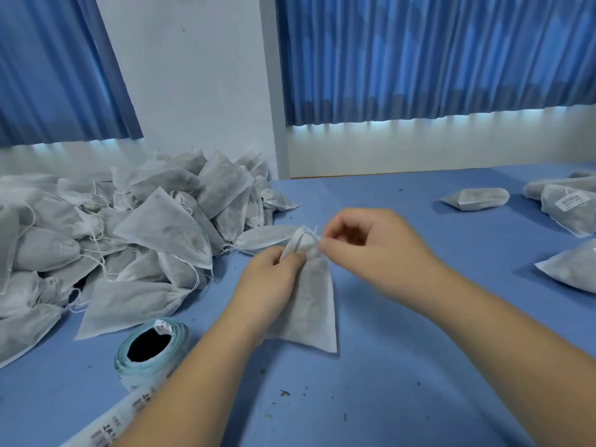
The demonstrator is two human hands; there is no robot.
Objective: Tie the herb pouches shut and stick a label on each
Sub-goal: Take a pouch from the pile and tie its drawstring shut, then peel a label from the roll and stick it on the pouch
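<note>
A heap of herb pouches (129,237), grey-white and trailing thin cords, lay piled along the bench's left edge up to its far-left corner. Near the front-left corner a roll of labels (151,346) lay on its side with its hollow core showing. Its printed strip (106,424) ran toward the front edge and passed under the person's left forearm, which hid part of it. Toward the far-right corner sat a lone pouch (477,198). Near it, at the right edge, a labelled pouch (548,204) carried a white printed sticker. A third pouch (571,269) nearer the front was cut off by the edge of the view.

At the middle of the bench, the pouch in hand (309,301) rested on its wide bottom, with its neck gathered and raised. The left hand (271,275) gripped the gathered neck, fingers curled round it. The right hand (371,243), slightly blurred, pinched the white drawstring (314,229) at the top between thumb and fingertips. Dark herb showed faintly through the thin fabric.

The bench (403,350) was covered in blue and flecked with dark herb crumbs (285,392) toward the front. Behind it, blue curtains (419,59) hung on either side of a white wall (193,75), and daylight showed beneath their hems.
</note>
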